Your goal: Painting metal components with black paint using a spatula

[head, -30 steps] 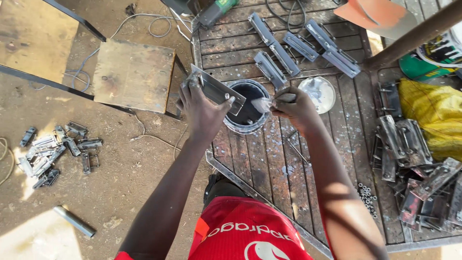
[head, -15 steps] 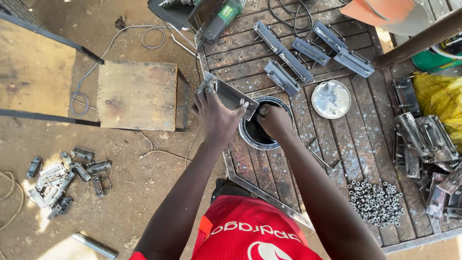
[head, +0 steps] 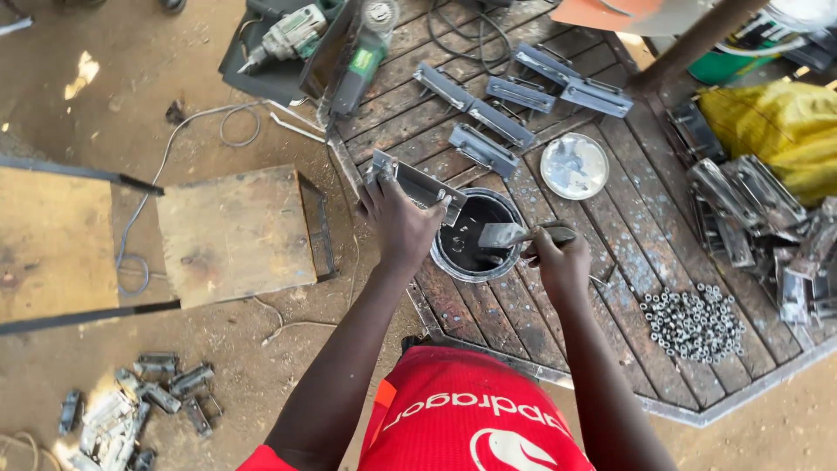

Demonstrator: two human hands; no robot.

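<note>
The right hand, half a second ago pressed close to the left hand over the can, now sits lower right of the can's rim, apart from it. Its brush, hidden then, shows again with its bristles over the black paint. A second ago the brush was higher, at the can's right rim. The bracket in the left hand now lies left of the can instead of across it.
</note>
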